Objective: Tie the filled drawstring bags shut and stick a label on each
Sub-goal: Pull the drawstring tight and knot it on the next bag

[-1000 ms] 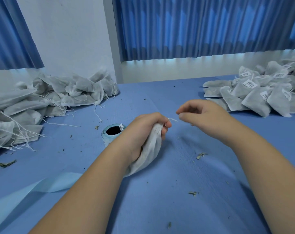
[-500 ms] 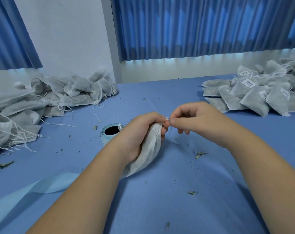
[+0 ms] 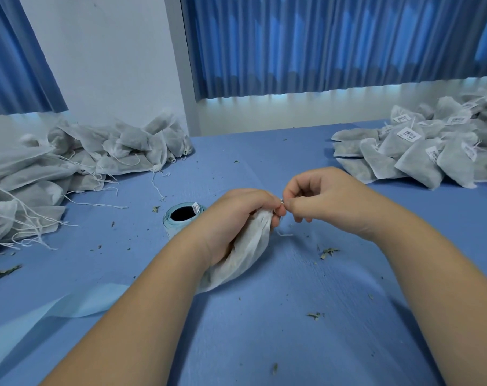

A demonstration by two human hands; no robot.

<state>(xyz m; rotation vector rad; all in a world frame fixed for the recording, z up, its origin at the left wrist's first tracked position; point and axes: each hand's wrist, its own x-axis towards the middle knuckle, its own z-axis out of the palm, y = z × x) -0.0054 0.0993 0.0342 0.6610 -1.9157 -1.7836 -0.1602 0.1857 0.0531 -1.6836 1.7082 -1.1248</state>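
While the left hand (image 3: 236, 215) squeezes the neck of the bag (image 3: 245, 249), just right of the label roll (image 3: 181, 218), and the right hand (image 3: 323, 201) pinches the thin string (image 3: 284, 234) at its top, the string could slip free and leave the bag open.

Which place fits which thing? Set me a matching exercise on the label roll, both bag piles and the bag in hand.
1 label roll
2 unlabelled bag pile
3 labelled bag pile
4 drawstring bag

A right side of the table
B gripped by the left hand, drawstring pinched by the right hand
C left side of the table
D just left of the left hand

Pairs: 1-D, 2-C, 3-A, 4-B
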